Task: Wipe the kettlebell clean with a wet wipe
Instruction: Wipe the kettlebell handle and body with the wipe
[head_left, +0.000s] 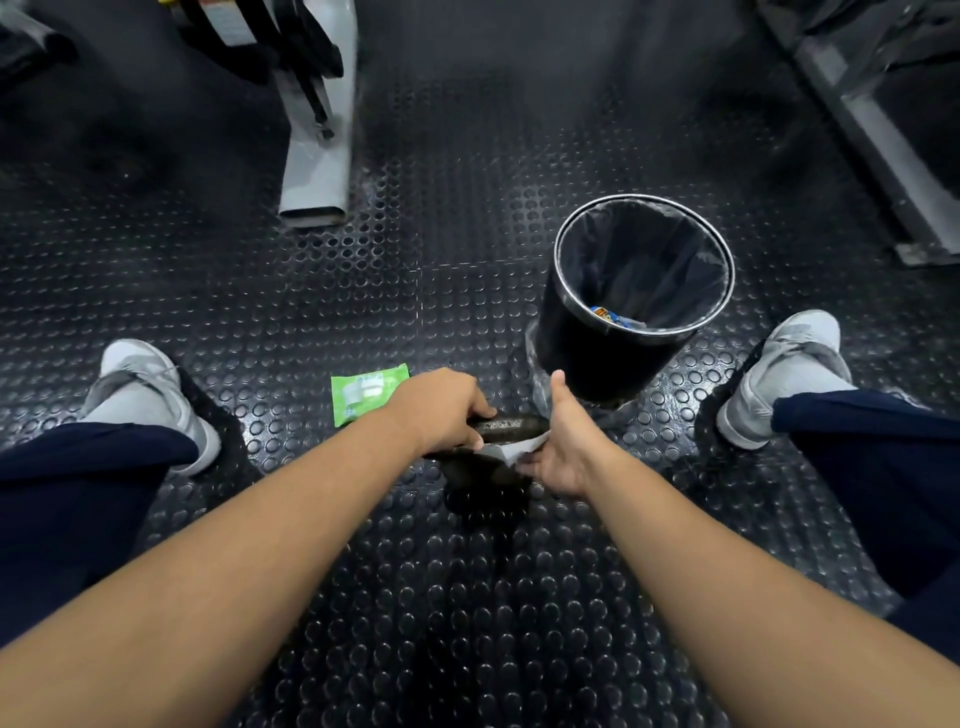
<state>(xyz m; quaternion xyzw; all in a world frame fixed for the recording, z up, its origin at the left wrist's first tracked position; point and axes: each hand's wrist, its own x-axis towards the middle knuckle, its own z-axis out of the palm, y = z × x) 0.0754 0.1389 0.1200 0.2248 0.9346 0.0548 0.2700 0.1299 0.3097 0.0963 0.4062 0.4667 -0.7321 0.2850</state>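
My left grip (441, 410) wraps the kettlebell (485, 470) handle, my right grip (561, 447) presses a white wet wipe (519, 451) just beneath it, green wipe pack (366, 391) left of both.

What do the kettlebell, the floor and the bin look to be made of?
Kettlebell: probably cast iron, with a dull, rough dark handle, no gloss. Floor: seemingly black rubber matting, with raised round studs and a soft sheen. Bin: glossy black body with a shiny metal-looking rim, lined with a thin plastic bag.
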